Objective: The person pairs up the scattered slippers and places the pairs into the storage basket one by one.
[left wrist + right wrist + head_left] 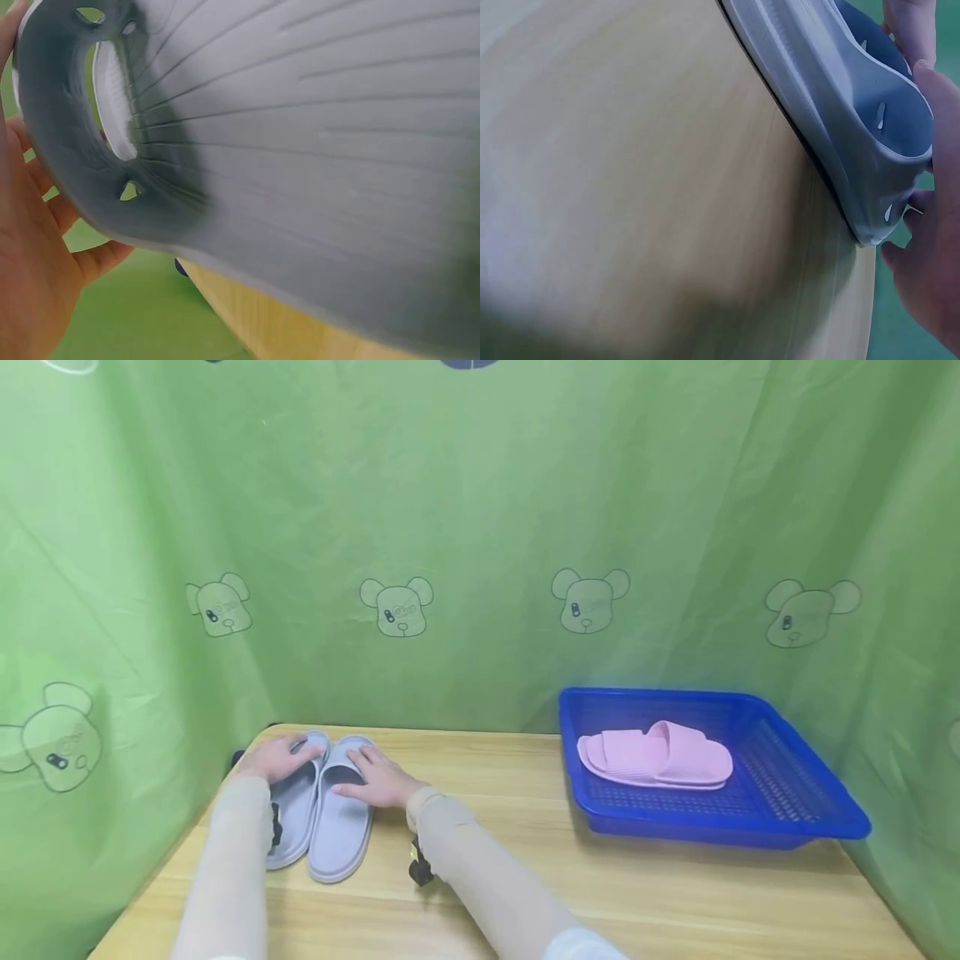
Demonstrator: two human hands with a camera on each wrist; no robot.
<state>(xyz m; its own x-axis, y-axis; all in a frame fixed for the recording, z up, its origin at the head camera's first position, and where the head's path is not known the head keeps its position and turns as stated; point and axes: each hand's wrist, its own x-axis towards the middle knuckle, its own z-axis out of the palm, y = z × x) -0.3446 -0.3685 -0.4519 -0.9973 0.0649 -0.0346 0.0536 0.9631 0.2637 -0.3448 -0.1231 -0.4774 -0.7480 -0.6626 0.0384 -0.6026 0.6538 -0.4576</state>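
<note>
Two grey slippers stand side by side at the left of the table in the head view, toes toward the green curtain. Over the upper of the left slipper [294, 806] lies my left hand [272, 758], fingers spread. In the left wrist view its fingers [64, 214] show beyond the upper's edge, partly hidden by the slipper. My right hand [384, 779] is on the upper of the right slipper [341, 835], its thumb reaching across the foot opening. The right wrist view shows this hand's fingers [900, 255] beside the toe end.
A blue plastic basket [832, 793] at the right of the wooden table [480, 827] holds a pair of pink slippers [693, 756]. Behind and at both sides hangs the green curtain [480, 527] with bear-head prints. The table's left edge runs close by the grey slippers.
</note>
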